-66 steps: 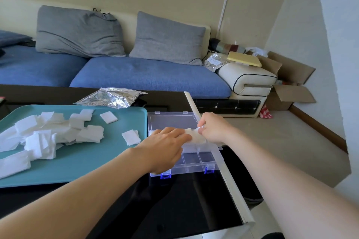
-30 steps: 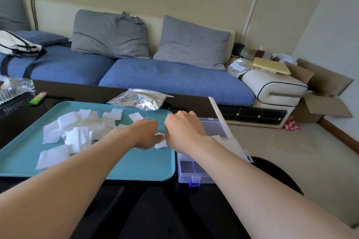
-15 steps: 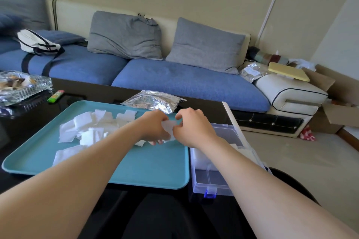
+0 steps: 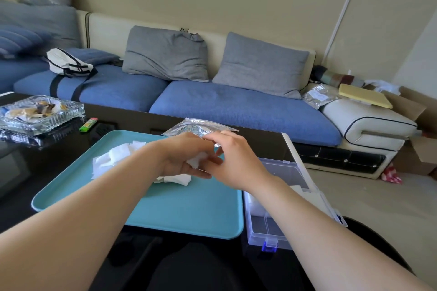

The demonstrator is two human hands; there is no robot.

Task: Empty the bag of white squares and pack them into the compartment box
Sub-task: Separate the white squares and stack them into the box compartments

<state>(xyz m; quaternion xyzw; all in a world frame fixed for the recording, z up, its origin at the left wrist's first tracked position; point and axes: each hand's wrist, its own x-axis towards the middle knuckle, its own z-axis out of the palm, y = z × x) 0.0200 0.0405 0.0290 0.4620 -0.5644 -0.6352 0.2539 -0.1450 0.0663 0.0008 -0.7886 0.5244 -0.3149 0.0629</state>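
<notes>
Now, counts first: two hands over one teal tray (image 4: 189, 210), one clear compartment box (image 4: 272, 229) touching the tray's right edge, and one foil bag (image 4: 201, 125) lying flat at the tray's far rim on the black table (image 4: 61, 149). My left hand (image 4: 182, 157) had its fingers curled round one white square (image 4: 197, 161), and my right hand (image 4: 236, 160) met it from the right, thumb against the same square and fingers bent over it. Loose white squares (image 4: 113, 157) lay heaped on the tray's far left part, with a few more just under my left hand; they overlapped too much to count. Inside the box I could make out one white stack (image 4: 254, 203) in a middle compartment and one blue latch (image 4: 268, 246) on the near wall. My right forearm hid most of the compartments, so I could not tell their number. Also noted: one glass dish (image 4: 40, 111), contents unclear, one green lighter (image 4: 88, 124) beside it, two grey cushions (image 4: 165, 54) on the blue sofa (image 4: 236, 106), and a second foil bag (image 4: 318, 95) on its armrest.
</notes>
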